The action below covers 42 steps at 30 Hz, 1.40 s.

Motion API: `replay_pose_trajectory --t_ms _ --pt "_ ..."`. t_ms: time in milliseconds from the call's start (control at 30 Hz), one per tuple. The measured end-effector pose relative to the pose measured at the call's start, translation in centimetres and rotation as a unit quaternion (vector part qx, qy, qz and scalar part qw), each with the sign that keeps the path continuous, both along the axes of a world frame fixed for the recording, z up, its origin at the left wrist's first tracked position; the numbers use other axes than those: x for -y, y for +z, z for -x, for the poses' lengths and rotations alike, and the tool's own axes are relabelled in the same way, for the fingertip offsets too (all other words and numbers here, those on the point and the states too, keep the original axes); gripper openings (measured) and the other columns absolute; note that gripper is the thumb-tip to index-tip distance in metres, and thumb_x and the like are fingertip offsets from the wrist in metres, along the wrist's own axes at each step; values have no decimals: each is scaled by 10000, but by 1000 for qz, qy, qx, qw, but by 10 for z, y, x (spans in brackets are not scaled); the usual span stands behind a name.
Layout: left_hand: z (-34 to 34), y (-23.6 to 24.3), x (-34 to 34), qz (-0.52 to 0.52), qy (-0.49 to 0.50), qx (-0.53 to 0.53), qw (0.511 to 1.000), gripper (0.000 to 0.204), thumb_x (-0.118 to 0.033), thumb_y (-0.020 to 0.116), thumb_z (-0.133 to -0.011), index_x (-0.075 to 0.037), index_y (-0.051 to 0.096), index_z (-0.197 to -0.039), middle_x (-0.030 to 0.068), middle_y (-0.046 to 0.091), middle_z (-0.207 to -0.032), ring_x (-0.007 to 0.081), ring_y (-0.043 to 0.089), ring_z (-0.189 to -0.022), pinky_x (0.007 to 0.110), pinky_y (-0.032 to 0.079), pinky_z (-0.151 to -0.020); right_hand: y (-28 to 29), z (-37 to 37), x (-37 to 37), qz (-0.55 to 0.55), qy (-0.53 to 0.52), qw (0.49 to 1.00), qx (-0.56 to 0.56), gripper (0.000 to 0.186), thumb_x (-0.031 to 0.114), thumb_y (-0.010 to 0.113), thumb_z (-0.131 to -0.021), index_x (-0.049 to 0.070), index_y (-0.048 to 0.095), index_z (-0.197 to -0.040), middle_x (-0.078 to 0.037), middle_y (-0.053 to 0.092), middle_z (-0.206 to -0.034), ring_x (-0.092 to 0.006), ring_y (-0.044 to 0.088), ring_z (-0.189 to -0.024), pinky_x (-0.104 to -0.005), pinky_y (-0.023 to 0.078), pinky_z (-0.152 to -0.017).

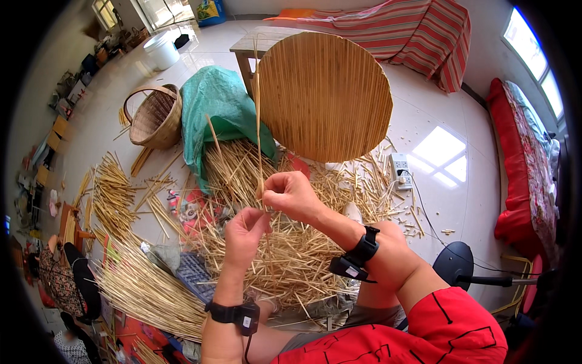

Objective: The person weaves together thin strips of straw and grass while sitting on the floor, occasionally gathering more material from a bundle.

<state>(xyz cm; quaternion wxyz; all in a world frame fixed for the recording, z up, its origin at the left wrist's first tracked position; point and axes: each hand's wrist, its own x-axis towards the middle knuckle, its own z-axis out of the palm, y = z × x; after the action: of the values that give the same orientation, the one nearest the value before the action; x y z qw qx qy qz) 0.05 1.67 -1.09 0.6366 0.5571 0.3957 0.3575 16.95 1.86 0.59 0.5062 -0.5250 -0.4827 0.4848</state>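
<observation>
A long, thin straw stalk [259, 130] stands nearly upright in front of me, its top reaching past the round straw panel [327, 97]. My right hand [291, 195] is closed round the stalk's lower part, fingers curled in. Just below and to the left, my left hand [244, 235] pinches the stalk's lower end between thumb and fingertips. The two hands nearly touch. Beneath them lies a heap of loose cut straw [297, 261]. Behind the hands, a bundle of stalks [233, 173] sticks out of a green woven sack [215, 100].
A wicker basket [156, 118] and a white bucket [162, 51] stand at the far left. Long straw [148, 285] lies at the near left. A power strip [401, 171] trails a cable on the right, near a dark round-ended stand [454, 264]. A wooden bench [245, 45] is behind the panel.
</observation>
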Motion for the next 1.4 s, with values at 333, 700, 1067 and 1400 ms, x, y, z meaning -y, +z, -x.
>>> replay_pose_trajectory --t_ms 333,700,1067,1400 --pt "1 8 0 6 -14 -12 1000 103 -104 597 -901 -5 627 -900 -4 622 -721 31 512 -629 181 381 -585 -7 3 -2 39 29 987 -153 140 119 603 -741 -15 639 -753 -26 601 -659 -70 539 -588 -215 427 -523" --pt "2 17 2 31 -32 -1 999 166 -136 554 -930 -35 670 -992 -35 614 -702 -26 355 -510 158 244 -461 2 2 0 47 63 981 -175 111 116 615 -756 5 613 -771 -11 582 -687 -64 527 -600 -202 420 -528" --pt "4 18 1 70 -75 55 993 199 -141 481 -957 -31 638 -1010 5 630 -714 -20 335 -481 140 231 -441 -7 1 -1 70 100 952 -281 117 130 627 -797 31 573 -769 17 522 -632 -51 470 -532 -196 382 -492" --pt "6 18 1 78 -116 71 988 215 -159 442 -971 -36 616 -1001 20 631 -723 -3 338 -484 147 249 -446 -7 4 -1 73 134 931 -332 166 136 628 -823 55 521 -725 22 475 -572 -55 435 -484 -200 312 -441"
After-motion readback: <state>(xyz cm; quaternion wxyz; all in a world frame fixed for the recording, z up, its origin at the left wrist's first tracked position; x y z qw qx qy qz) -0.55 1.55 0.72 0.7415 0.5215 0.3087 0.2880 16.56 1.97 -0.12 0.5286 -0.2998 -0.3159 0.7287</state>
